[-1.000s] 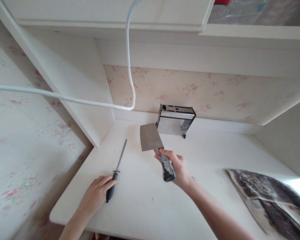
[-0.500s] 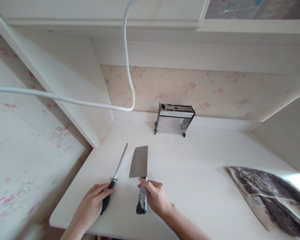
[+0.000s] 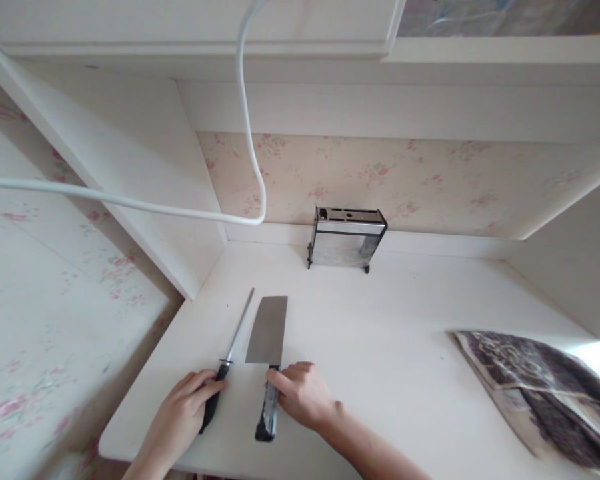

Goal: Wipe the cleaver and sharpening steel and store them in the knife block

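Note:
A honing steel (image 3: 239,325) with a black handle lies at the left of the white countertop, its rod pointing away from me. My left hand (image 3: 186,407) has its fingers around that handle. In my right hand (image 3: 304,393) is a cleaver (image 3: 269,331) with a broad grey blade and a worn black handle. Thumb and fingers pinch the handle close to the blade. The blade points away from me, just right of the steel's rod and apart from it.
Against the back wall stands a knife block (image 3: 347,240) with clear sides and a slotted top. A patterned brown cloth (image 3: 535,380) lies at the right of the countertop (image 3: 380,347). A white cable (image 3: 180,210) hangs in front of the cabinet (image 3: 190,27). A side panel (image 3: 130,153) bounds the left.
My right hand and the cleaver have moved a little to the left and nearer to me, closer to the honing steel. My left hand and the steel have stayed almost still.

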The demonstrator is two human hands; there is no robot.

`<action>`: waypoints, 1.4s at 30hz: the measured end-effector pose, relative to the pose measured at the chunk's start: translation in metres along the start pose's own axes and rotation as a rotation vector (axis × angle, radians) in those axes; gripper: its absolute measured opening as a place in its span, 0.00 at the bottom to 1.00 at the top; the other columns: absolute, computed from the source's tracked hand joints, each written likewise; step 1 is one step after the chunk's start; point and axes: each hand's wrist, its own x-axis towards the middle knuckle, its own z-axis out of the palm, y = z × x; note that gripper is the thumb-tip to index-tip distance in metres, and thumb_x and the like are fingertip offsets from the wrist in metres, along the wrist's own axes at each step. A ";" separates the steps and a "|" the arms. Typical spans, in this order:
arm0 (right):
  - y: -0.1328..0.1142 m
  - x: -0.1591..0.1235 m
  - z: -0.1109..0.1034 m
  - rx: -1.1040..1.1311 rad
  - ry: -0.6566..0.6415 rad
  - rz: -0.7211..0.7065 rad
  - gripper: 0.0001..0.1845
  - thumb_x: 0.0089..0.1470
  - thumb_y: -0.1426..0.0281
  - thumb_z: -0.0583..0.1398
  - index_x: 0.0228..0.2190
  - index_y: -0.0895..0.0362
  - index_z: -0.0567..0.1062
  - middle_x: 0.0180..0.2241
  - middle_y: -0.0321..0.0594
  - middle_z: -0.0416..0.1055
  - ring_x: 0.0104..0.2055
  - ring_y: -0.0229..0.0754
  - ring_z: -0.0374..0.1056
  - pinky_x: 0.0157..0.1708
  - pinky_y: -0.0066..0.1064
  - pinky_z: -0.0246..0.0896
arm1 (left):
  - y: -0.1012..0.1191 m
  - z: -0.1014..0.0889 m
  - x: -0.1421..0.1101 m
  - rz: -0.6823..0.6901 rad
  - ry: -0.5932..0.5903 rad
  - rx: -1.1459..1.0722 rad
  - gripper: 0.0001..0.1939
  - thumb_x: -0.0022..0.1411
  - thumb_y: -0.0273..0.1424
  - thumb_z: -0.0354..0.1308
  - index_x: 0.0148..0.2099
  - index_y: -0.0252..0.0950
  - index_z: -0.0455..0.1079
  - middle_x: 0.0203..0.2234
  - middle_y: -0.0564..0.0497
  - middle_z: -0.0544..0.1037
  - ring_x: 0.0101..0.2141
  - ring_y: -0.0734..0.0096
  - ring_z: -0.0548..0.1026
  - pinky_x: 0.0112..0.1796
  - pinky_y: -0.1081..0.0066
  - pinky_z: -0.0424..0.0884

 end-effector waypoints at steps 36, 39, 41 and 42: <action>0.031 -0.001 -0.056 0.516 -0.175 0.235 0.22 0.59 0.73 0.49 0.52 0.52 0.72 0.37 0.40 0.79 0.34 0.41 0.76 0.35 0.30 0.66 | 0.003 -0.024 0.025 -0.188 0.006 -0.194 0.17 0.65 0.28 0.48 0.52 0.44 0.73 0.43 0.51 0.78 0.42 0.70 0.78 0.44 0.76 0.72; 0.077 -0.007 -0.076 0.766 -0.018 0.410 0.20 0.57 0.74 0.50 0.47 0.56 0.74 0.41 0.43 0.78 0.41 0.42 0.76 0.43 0.34 0.68 | 0.014 -0.031 0.063 -0.229 0.136 -0.328 0.13 0.66 0.33 0.50 0.47 0.42 0.74 0.43 0.50 0.78 0.45 0.67 0.76 0.49 0.70 0.70; 0.110 -0.004 -0.099 0.822 0.202 0.564 0.18 0.53 0.72 0.54 0.46 0.55 0.74 0.43 0.44 0.77 0.46 0.45 0.74 0.47 0.38 0.67 | 0.029 -0.034 0.099 -0.283 0.174 -0.500 0.12 0.66 0.36 0.51 0.46 0.41 0.74 0.44 0.49 0.77 0.46 0.65 0.75 0.49 0.67 0.70; 0.127 -0.001 -0.112 0.822 0.333 0.657 0.19 0.51 0.70 0.57 0.46 0.54 0.74 0.43 0.44 0.77 0.46 0.46 0.74 0.47 0.39 0.66 | 0.038 -0.034 0.119 -0.309 0.188 -0.605 0.13 0.66 0.37 0.51 0.46 0.41 0.74 0.45 0.49 0.77 0.46 0.64 0.75 0.48 0.66 0.70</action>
